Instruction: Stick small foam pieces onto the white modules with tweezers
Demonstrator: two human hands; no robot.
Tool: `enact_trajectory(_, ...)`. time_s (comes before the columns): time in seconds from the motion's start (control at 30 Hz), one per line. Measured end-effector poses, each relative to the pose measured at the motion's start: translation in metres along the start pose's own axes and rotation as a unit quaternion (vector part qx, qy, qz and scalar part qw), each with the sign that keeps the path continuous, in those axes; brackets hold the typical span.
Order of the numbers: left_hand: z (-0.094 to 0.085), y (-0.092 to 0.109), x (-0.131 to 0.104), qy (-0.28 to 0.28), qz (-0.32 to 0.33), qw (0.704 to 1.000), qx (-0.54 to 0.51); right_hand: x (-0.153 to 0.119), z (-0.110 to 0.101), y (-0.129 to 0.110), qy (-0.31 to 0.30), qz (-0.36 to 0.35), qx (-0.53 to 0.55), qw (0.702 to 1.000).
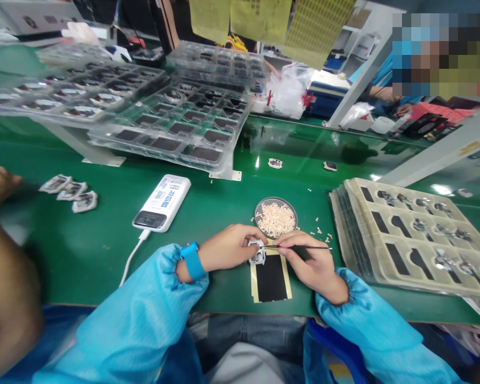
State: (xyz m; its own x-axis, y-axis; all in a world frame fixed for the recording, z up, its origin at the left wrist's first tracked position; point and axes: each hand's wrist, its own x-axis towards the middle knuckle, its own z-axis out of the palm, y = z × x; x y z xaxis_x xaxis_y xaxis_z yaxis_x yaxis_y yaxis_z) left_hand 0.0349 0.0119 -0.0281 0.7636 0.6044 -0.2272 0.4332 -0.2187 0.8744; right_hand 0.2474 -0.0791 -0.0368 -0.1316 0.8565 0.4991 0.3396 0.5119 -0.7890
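Pinched in my left hand (234,246) is a small white plastic frame (257,253), held over a sheet with a black square (272,278) and a yellowish border. My right hand (310,262) grips a thin dark pointed tool (312,247), whose left end reaches the edge of the white frame. Just beyond both hands stands a round dish (276,216) full of tiny beige pieces. A few such pieces lie scattered on the green table to the right of the dish. The exact contact of the tool's tip is too small to make out.
A white power bank (162,202) with a cable and several white frames (72,190) lie at the left. Stacked trays (416,234) stand at the right. Clear trays (180,128) sit on a raised shelf. Another person's arm (8,277) is at the left edge.
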Motion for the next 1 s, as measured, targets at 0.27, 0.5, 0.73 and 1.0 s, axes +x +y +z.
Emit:
enact_trajectory(0.27,-0.0001,0.0017,-0.0006,-0.002,-0.004,1.0,-0.004,-0.0001,0.0012,0.0002,0.0,-0.015,-0.014,1.0)
enact_trajectory(0.5,0.0006,0.0018,-0.0009,0.006,-0.003,1.0,0.002,0.0005,0.0028,-0.0057,-0.016,-0.047,-0.053,0.997)
enact_trajectory(0.73,-0.0058,0.0055,-0.0039,-0.02,-0.01,1.0,0.0,-0.0034,-0.0021,-0.0069,0.0,0.019,-0.017,1.0)
enact_trajectory(1.0,-0.006,0.0038,-0.0047,-0.041,-0.015,0.997,-0.057,-0.0046,-0.0014,-0.006,-0.011,0.006,-0.025,1.0)
